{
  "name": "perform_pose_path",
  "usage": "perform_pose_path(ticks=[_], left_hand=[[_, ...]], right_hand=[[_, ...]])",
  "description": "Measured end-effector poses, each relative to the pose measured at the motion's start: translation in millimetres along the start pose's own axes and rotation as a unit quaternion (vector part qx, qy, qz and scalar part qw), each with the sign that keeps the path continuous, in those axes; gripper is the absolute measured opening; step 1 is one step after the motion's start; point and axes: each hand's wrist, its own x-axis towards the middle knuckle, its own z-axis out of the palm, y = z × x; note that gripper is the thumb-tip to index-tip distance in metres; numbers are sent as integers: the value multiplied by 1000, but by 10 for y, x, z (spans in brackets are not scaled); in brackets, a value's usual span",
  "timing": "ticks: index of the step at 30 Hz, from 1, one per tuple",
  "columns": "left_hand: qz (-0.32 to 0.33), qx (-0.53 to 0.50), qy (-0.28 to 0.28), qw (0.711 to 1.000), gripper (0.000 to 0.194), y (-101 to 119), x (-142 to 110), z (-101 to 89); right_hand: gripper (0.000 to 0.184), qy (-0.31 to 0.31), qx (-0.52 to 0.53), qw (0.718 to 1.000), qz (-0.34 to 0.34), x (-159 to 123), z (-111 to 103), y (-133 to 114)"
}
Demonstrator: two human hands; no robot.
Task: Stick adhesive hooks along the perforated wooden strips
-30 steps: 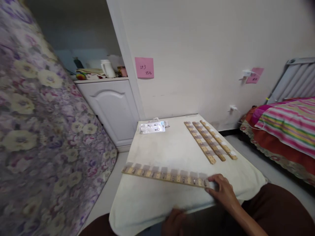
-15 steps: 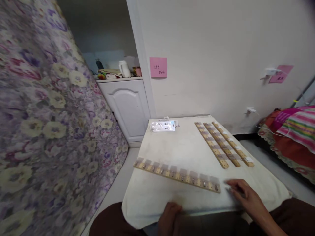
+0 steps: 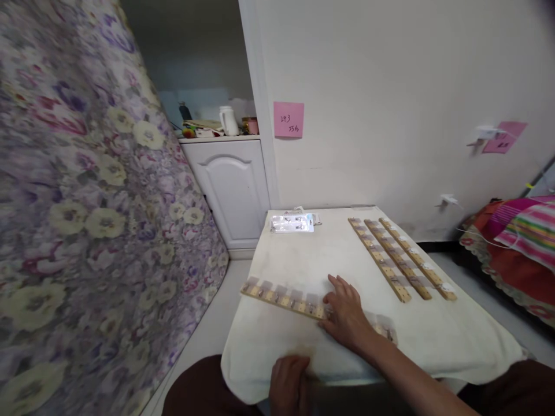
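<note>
A narrow wooden strip lies at a slant across the near part of the table. It has holes, small metal pieces and clear plastic squares along it. My right hand reaches over its middle, thumb at the near edge and fingers bent over the far side, closed around it. The hand and forearm hide part of the strip; its right end shows past the wrist. My left hand rests at the table's front edge with its fingers curled; whether anything is inside cannot be seen.
Three similar strips lie side by side at the table's right. Clear plastic packaging sits at the back left of the cloth-covered table. A floral curtain hangs at left, a bed stands at right.
My right hand left the strip's right end, moved off to the right, then came back left onto its middle. My left hand stays at the front edge. The camera view has turned right.
</note>
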Motion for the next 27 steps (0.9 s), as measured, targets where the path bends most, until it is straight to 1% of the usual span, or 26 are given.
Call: perform_pose_path(ticks=[4, 12, 17, 22, 25, 27], left_hand=[[-1, -2, -1, 1000, 26, -36, -32, 22], [-1, 8, -19, 1000, 26, -59, -53, 31], [-7, 4, -10, 1000, 25, -45, -40, 26], [7, 15, -3, 1000, 24, -57, -30, 27], [5, 26, -9, 1000, 23, -107, -71, 73], [3, 35, 0, 999, 22, -162, -120, 130]], right_hand=[[31, -20, -28, 999, -9, 73, 101, -36], [26, -24, -42, 999, -20, 79, 190, 2], [22, -22, -62, 997, -27, 97, 216, 5], [21, -24, -71, 997, -34, 136, 213, -2], [20, -29, -72, 996, -38, 166, 207, -10], [19, -31, -72, 996, -38, 184, 210, -10]])
